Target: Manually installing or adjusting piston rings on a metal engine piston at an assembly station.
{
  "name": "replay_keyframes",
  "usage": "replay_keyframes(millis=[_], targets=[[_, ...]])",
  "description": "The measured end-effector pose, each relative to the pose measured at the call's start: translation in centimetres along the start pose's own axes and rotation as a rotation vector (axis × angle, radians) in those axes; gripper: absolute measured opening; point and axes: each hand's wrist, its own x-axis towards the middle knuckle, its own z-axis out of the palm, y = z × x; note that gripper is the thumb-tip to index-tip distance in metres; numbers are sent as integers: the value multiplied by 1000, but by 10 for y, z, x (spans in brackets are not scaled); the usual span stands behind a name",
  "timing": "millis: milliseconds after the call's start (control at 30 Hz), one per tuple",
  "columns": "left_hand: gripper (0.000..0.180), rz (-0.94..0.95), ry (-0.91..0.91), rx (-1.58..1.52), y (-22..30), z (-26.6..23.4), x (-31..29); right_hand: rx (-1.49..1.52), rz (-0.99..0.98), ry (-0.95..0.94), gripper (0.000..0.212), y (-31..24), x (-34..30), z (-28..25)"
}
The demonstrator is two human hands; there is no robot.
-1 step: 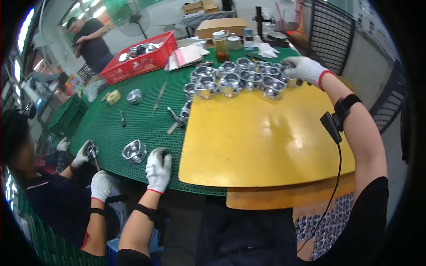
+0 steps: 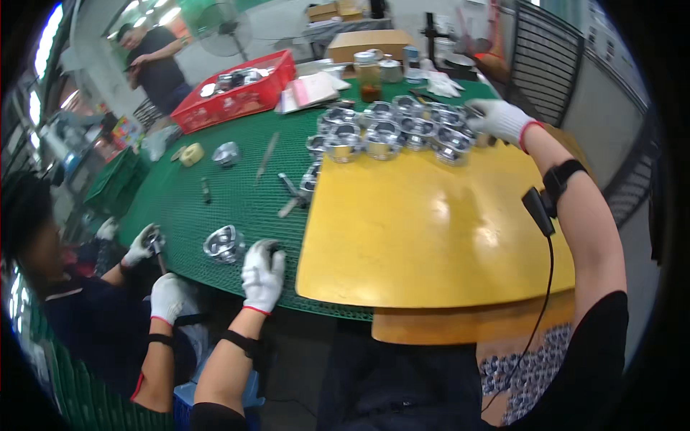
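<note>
My right hand (image 2: 501, 119), in a white glove with a red cuff, reaches to the far right end of a cluster of shiny chrome metal cups (image 2: 382, 138). Its fingers close around a metal cup (image 2: 483, 136) there, mostly hidden beneath the glove. The cups stand close together along the far edge of the yellow board (image 2: 431, 230). My left hand (image 2: 263, 276), gloved likewise, rests over the near edge of the green mat (image 2: 187, 241), thumb apart from the fingers, with nothing seen in it. Left of it lies a single chrome piece (image 2: 224, 244).
A co-worker's gloved hands (image 2: 167, 298) hold a metal piece and a tool at the left. On the mat are a tape roll (image 2: 191, 154), another chrome piece (image 2: 226, 154) and a red crate (image 2: 237, 90) of parts. A jar (image 2: 368, 75) stands behind the cups.
The whole view has shifted slightly to the right in the picture. Both of my hands stay in nearly the same places, the right one still at the end of the cups.
</note>
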Motion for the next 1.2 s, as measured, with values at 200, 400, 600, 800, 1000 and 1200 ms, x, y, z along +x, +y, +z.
replay_keyframes(millis=[200,400,600,800,1000,1200], targets=[[23,73,1,48,26,-10,11,221,-43,-27,78,68,59,56],[25,-21,-58,57,20,-9,6,189,110,-47,71,78,94,70],[26,-7,-82,55,23,-6,9,-156,17,77,71,135,149,91],[25,-14,-90,69,23,-9,6,-162,26,36,54,91,115,83],[24,-46,-81,80,22,-11,5,-104,-83,252,41,110,99,99],[23,-46,-65,78,22,-7,5,-43,-135,303,42,154,50,99]])
